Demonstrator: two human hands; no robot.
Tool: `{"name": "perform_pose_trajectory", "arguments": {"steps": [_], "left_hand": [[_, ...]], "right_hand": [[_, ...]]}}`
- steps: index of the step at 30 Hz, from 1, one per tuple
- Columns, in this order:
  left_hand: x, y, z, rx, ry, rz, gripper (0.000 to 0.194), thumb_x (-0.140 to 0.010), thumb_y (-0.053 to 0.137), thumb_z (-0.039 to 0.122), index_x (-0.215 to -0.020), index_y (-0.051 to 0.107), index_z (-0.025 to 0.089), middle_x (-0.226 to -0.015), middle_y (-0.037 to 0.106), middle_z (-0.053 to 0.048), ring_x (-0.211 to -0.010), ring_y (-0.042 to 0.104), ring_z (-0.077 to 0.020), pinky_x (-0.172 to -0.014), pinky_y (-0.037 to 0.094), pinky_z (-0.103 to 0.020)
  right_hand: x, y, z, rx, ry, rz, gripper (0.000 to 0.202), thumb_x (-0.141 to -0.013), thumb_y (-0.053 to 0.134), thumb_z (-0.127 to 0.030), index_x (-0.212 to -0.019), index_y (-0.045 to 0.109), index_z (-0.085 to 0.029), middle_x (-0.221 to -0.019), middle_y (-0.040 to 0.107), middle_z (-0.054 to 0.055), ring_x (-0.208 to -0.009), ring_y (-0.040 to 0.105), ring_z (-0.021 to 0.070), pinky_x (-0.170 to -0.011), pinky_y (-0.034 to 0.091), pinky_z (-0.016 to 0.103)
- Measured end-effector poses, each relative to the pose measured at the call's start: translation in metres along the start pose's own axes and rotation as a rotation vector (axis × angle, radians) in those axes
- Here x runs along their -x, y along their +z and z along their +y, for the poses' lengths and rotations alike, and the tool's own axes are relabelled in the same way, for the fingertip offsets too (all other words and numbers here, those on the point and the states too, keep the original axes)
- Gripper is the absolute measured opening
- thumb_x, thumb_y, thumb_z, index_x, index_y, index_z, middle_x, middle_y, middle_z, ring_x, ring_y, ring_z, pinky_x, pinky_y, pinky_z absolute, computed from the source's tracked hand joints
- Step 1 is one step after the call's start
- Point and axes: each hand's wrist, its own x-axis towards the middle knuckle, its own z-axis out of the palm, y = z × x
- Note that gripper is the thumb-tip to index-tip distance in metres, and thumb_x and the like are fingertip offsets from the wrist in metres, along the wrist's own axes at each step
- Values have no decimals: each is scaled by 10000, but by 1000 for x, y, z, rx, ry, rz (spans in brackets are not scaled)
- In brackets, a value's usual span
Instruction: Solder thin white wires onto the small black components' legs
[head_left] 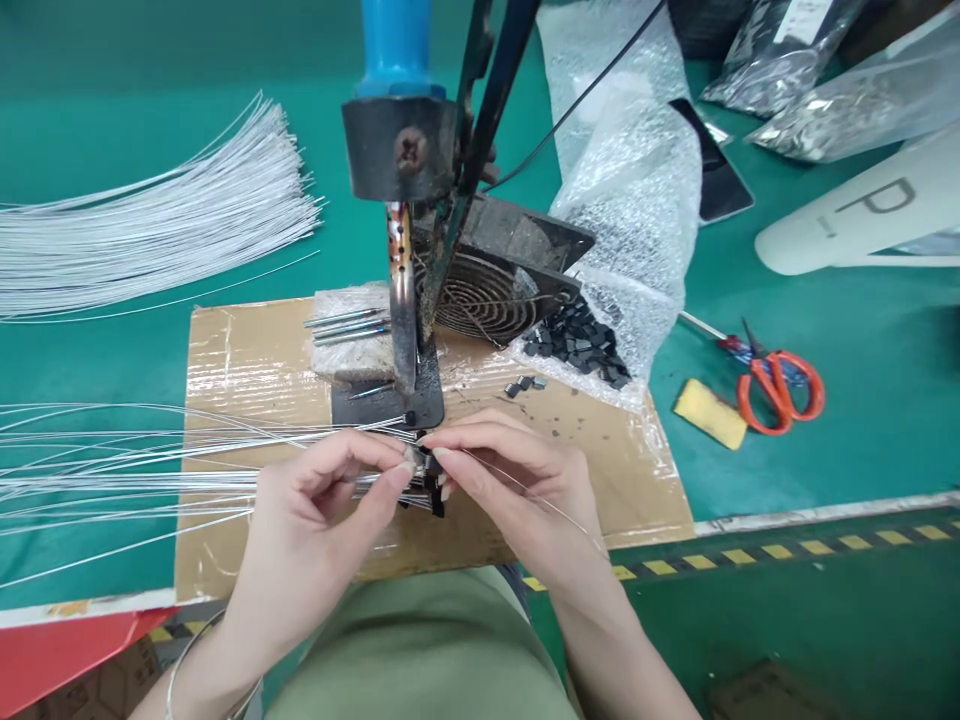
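Observation:
My left hand [322, 510] is pinched closed at the fingertips, just below the soldering iron [403, 290]. What it holds is too small to make out. Close beside it, my right hand [525, 480] is closed with thumb and index finger on a thin wire [536, 495], which trails back over the hand. A small black connector [429, 465] shows between the two sets of fingertips. Several white wires [225, 478] with black connectors at their ends run in from the left, partly hidden by my left hand.
The upright iron stands over cardboard [247, 370]. Behind are a fan [495, 300] and a bubble-wrap bag [630, 220] with black connectors [577, 345]. A white wire bundle [165, 230] lies left. Scissors [780, 390], a yellow sponge [710, 413] and a white tumbler [847, 215] are right.

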Motion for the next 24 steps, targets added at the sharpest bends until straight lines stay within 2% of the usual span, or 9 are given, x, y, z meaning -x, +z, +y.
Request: {"name": "perform_pose_trajectory", "arguments": {"steps": [3, 8, 13, 17, 21, 24], "left_hand": [[0, -1, 1, 5, -10, -55, 100, -861, 776, 203, -767, 805, 218, -870, 813, -51, -774, 753, -183, -705, 604, -242], [1, 5, 4, 80, -65, -1, 108, -835, 785, 206, -728, 796, 220, -830, 798, -41, -754, 737, -173, -716, 601, -245], [1, 7, 6, 103, -87, -12, 128, -839, 770, 181, -719, 781, 225, -826, 800, -30, -746, 729, -156, -712, 580, -227], [0, 6, 6, 101, -100, -15, 135, -846, 772, 171, -722, 776, 226, -837, 804, -30, -759, 734, -155, -717, 575, -224], [-1, 3, 1, 101, -78, -15, 130, -858, 779, 171, -738, 779, 222, -859, 805, -28, -768, 743, -148, -721, 581, -212], [-4, 0, -3, 90, -45, -74, 108, -887, 776, 192, -784, 788, 218, -893, 815, -36, -798, 759, -151, -737, 594, -205]], "right_hand": [[-1, -2, -1, -32, 37, -21, 90, -925, 790, -271, -951, 871, -300, -899, 773, 24, -707, 682, 143, -614, 573, 264], [-3, -6, -3, -51, 68, -61, 98, -900, 807, -252, -934, 881, -305, -897, 783, 29, -696, 689, 146, -615, 596, 271], [-4, -6, -3, -64, 77, -83, 120, -896, 807, -228, -938, 884, -310, -884, 779, 23, -679, 682, 133, -609, 581, 257], [-3, -3, -2, -59, 74, -54, 121, -891, 813, -233, -924, 885, -324, -873, 770, 19, -671, 668, 131, -597, 565, 258], [-1, -1, -3, -42, 56, -33, 131, -905, 802, -247, -951, 882, -340, -888, 762, 17, -696, 677, 134, -601, 560, 257], [0, -3, -3, -19, 20, -50, 198, -868, 829, -203, -1012, 874, -332, -906, 750, 17, -760, 692, 143, -666, 589, 268]]}}
